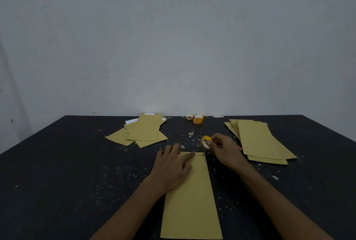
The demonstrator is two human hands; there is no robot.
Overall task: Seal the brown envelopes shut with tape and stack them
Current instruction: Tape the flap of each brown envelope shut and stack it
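A long brown envelope (192,197) lies lengthwise on the dark table in front of me, its flap end at the far side. My left hand (171,166) rests flat on its upper left part, with straight fingers pressing down near the flap. My right hand (223,149) holds a small yellow roll of tape (206,141) just above and to the right of the flap end. A loose pile of brown envelopes (144,130) lies at the far left, and a second pile of brown envelopes (260,139) lies at the right.
Three more tape rolls (197,118) stand near the table's far edge by the wall. White paper sheets (131,121) stick out from under the left pile. The black table (67,172) is speckled with pale flecks. An orange object peeks out behind my right hand.
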